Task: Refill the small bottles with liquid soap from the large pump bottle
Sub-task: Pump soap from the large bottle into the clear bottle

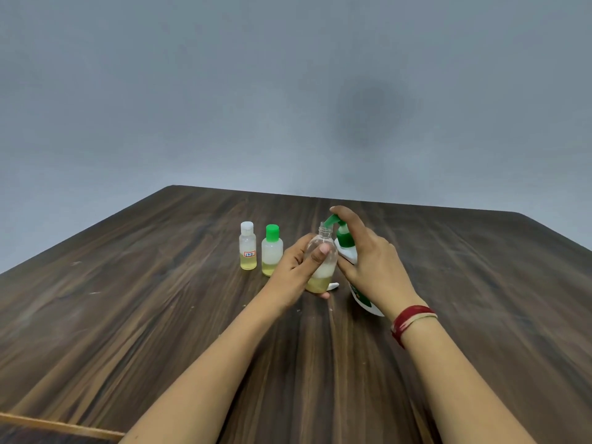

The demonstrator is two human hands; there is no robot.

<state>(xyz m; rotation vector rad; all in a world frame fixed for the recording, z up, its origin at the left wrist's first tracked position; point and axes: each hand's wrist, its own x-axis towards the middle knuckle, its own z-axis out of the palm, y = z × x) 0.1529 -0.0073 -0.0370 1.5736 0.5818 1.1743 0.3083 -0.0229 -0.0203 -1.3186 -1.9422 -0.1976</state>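
- Head view: the uncapped small bottle (321,261) looks light and thin-walled, probably slick with soap. It is best gripped round its middle, and it is held near the counter (480,283) centre.
- Left hand (293,275) wraps the bottle's body, thumb in front.
- Right hand (368,261) curls round the pump bottle (347,251), forefinger on its top.

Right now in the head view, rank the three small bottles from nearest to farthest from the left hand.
1. Uncapped clear bottle, held in the left hand.
2. Green-capped bottle, just left of it.
3. White-capped bottle, farthest left.
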